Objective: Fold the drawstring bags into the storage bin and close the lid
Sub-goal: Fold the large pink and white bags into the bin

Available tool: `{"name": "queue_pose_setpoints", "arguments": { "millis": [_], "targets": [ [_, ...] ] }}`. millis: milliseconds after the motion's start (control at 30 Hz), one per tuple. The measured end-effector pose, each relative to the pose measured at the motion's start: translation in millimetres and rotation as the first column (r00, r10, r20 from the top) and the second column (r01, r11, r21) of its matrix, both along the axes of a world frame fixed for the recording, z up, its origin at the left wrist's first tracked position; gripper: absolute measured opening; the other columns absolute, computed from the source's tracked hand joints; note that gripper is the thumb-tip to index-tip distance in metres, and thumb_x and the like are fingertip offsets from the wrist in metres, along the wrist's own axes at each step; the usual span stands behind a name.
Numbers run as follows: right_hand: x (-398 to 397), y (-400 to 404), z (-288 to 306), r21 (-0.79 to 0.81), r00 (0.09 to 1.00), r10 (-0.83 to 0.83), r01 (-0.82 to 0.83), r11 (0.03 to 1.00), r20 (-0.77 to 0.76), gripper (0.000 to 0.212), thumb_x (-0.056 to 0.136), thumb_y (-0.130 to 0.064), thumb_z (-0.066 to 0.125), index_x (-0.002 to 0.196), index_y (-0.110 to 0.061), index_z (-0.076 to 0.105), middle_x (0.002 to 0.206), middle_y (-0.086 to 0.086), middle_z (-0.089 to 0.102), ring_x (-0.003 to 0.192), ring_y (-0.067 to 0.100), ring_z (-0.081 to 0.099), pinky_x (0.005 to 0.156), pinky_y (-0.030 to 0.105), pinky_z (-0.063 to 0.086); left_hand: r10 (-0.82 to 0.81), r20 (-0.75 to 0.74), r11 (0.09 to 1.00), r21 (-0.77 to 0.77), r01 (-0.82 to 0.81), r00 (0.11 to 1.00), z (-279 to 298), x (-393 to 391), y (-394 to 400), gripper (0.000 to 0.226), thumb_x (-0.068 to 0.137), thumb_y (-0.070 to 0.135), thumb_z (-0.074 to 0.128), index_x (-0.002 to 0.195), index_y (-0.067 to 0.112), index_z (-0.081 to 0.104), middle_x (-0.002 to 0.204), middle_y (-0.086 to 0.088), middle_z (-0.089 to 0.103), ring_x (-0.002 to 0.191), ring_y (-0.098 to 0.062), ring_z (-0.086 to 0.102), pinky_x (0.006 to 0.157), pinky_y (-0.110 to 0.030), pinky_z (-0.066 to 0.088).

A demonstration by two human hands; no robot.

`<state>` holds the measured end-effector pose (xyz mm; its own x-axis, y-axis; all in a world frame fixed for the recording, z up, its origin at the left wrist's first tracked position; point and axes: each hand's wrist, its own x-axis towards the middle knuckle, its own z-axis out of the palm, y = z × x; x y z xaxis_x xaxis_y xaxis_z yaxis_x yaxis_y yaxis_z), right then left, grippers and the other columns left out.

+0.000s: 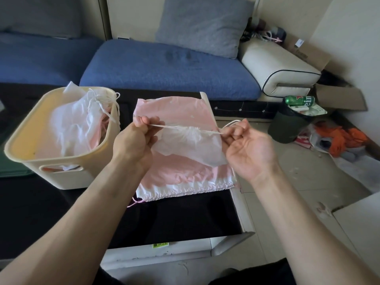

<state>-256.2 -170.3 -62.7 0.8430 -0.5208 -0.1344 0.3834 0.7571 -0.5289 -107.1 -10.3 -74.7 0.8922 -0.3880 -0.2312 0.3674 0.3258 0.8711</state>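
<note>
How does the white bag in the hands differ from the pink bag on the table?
The white bag is translucent; the pink bag is opaque pink with a white gathered band. The white bag hangs in the air, its cord pulled taut between the left hand and the right hand; the pink bag lies flat, untouched. The white bag looks smaller. Both have drawstrings.

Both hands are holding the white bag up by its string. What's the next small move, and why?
Probably lower the white drawstring bag flat onto the pink bag for folding. The left hand and right hand pinch its drawstring taut, the mouth is cinched, and it hangs unfolded beside the storage bin.
</note>
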Motion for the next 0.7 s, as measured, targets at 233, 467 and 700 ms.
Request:
{"name": "queue_pose_setpoints", "arguments": {
  "millis": [233, 467, 700],
  "targets": [
    [6.0, 0.8, 10.8, -0.076, 0.997, 0.077, -0.077, 0.994, -0.006, 0.033, 0.093, -0.018, 0.048, 0.060, -0.013, 0.052, 0.053, -0.006, 0.020, 0.046, 0.011, 0.020, 0.050, 0.024, 0.041, 0.000, -0.057, 0.993, -0.121, -0.007, 0.998, 4.9, 8.3, -0.8, 0.044, 0.107, 0.007, 0.023, 0.068, 0.020, 0.041, 0.052, 0.011, 0.053, 0.053, -0.005, 0.060, 0.060, -0.019, 0.039],
    [5.4, 8.3, 6.2, -0.270, 0.908, 0.305, -0.383, 0.884, -0.289, 0.031, 0.086, -0.025, 0.053, 0.057, -0.014, 0.056, 0.057, -0.007, 0.007, 0.047, 0.010, 0.008, 0.038, 0.018, 0.030, -0.044, 0.148, 0.991, -0.118, 0.062, 0.988, 4.3, 4.6, 3.3, 0.055, 0.105, 0.004, 0.034, 0.058, 0.019, 0.058, 0.055, 0.008, 0.054, 0.048, -0.007, 0.052, 0.061, -0.024, 0.052],
    [4.3, -4.1, 5.7, -0.431, 0.773, 0.374, -0.609, 0.666, -0.513, 0.031, 0.093, -0.028, 0.053, 0.067, -0.012, 0.058, 0.049, -0.012, 0.021, 0.039, 0.003, 0.021, 0.037, 0.015, 0.029, -0.110, 0.324, 0.965, 0.263, 0.022, 0.940, 2.8, -11.9, -5.8, 0.046, 0.102, 0.013, 0.046, 0.059, 0.016, 0.063, 0.047, 0.006, 0.050, 0.041, -0.012, 0.046, 0.049, -0.028, 0.052]
  ]
}}
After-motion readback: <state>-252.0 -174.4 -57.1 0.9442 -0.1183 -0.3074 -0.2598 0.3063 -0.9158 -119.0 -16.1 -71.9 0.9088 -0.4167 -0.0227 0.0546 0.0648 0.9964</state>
